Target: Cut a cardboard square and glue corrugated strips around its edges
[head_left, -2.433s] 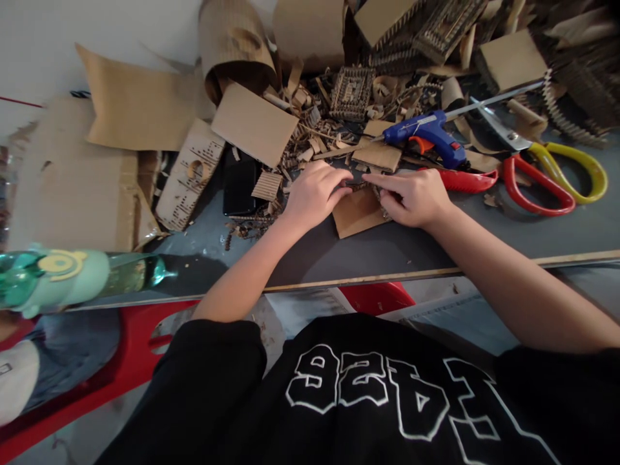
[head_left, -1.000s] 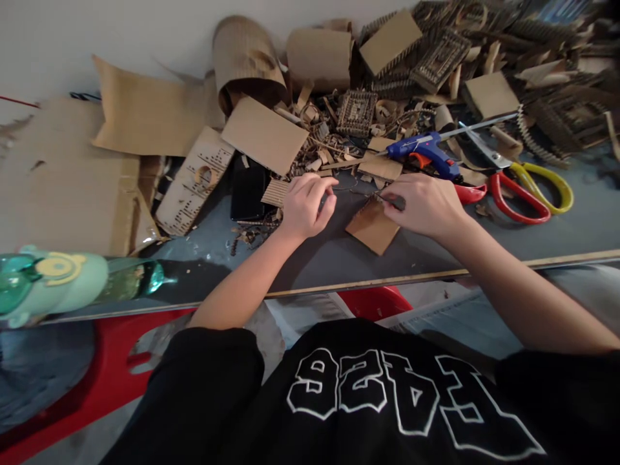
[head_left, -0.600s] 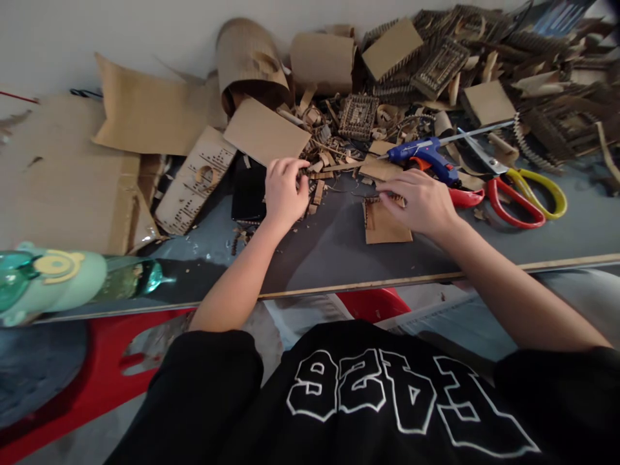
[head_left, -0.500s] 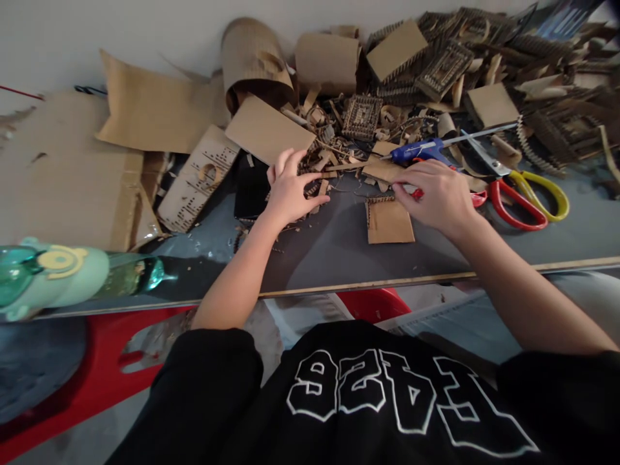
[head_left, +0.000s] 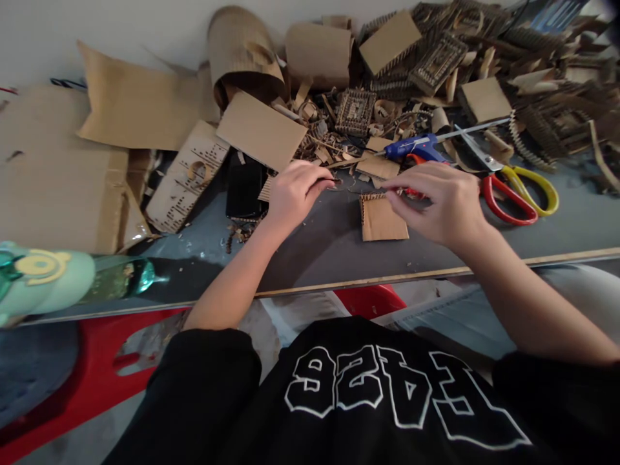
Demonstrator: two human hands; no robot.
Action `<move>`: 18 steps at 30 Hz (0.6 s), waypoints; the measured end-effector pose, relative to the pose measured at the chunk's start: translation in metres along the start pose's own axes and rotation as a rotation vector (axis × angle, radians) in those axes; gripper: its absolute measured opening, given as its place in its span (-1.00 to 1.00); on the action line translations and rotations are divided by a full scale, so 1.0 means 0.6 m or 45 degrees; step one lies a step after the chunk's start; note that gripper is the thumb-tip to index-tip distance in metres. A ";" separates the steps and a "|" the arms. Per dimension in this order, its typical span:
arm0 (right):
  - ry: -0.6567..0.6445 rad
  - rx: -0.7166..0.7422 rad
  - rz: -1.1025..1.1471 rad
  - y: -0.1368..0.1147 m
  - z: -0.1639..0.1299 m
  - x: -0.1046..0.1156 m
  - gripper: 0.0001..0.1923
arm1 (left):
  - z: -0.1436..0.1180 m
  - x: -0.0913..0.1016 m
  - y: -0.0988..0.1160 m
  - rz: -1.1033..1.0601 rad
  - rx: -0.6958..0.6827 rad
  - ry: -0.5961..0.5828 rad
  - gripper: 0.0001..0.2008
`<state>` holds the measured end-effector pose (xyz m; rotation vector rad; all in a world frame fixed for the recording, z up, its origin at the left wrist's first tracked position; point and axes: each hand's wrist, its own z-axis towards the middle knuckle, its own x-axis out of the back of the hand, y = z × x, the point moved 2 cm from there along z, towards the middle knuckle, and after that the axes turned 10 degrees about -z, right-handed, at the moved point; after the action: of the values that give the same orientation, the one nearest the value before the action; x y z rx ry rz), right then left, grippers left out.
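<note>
From my remote feed, the left hand (head_left: 295,192) was curled over the grey table (head_left: 320,248), fingertips pinched together on what looked like a thin sliver of cardboard, though it was too small for me to be sure. The right hand (head_left: 443,201) hovered just right of it, fingers bent and pinched at the far edge of a small cardboard square (head_left: 382,218) lying flat on the table between the two hands. Whether it truly gripped that edge or only touched it, I couldn't tell.

Just beyond the right hand sat a blue glue gun (head_left: 416,147), and to its right a pair of red and yellow scissors (head_left: 516,187). A black phone (head_left: 245,187) lay left of the left hand, partly under a cardboard sheet (head_left: 261,129). Cardboard scraps (head_left: 329,139) were heaped along the far side. A green bottle (head_left: 58,281) lay at the near left edge.
</note>
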<state>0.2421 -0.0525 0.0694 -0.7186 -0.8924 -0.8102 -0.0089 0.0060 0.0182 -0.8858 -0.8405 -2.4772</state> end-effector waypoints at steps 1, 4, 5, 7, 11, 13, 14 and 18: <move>-0.009 0.012 0.016 -0.007 -0.004 -0.006 -0.67 | 0.003 0.000 0.020 -0.013 -0.035 -0.021 -0.72; -0.070 0.025 0.044 -0.021 -0.014 -0.029 -0.61 | 0.012 -0.003 0.075 -0.191 -0.054 -0.114 -0.77; -0.085 0.020 0.049 -0.023 -0.016 -0.036 -0.61 | 0.014 -0.005 0.087 -0.269 -0.022 -0.158 -0.79; -0.113 -0.014 0.048 -0.023 -0.017 -0.042 -0.63 | 0.018 -0.009 0.101 -0.408 0.065 -0.245 -0.78; -0.050 -0.161 -0.031 0.000 -0.014 -0.013 -0.65 | 0.018 -0.010 0.084 -0.449 0.127 -0.310 -0.66; 0.009 -0.199 -0.040 0.021 -0.016 0.009 -0.68 | 0.015 -0.011 0.069 -0.359 0.058 -0.300 -0.72; 0.029 -0.185 -0.018 0.032 -0.019 0.017 -0.71 | 0.013 -0.013 0.063 -0.320 0.006 -0.286 -0.77; 0.117 0.086 0.115 0.051 -0.053 0.010 -0.89 | 0.004 -0.025 0.062 -0.253 -0.238 -0.141 -0.83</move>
<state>0.2825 -0.0644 0.0546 -0.6531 -0.7956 -0.7239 0.0226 -0.0178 0.0248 -1.0582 -0.7756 -2.7355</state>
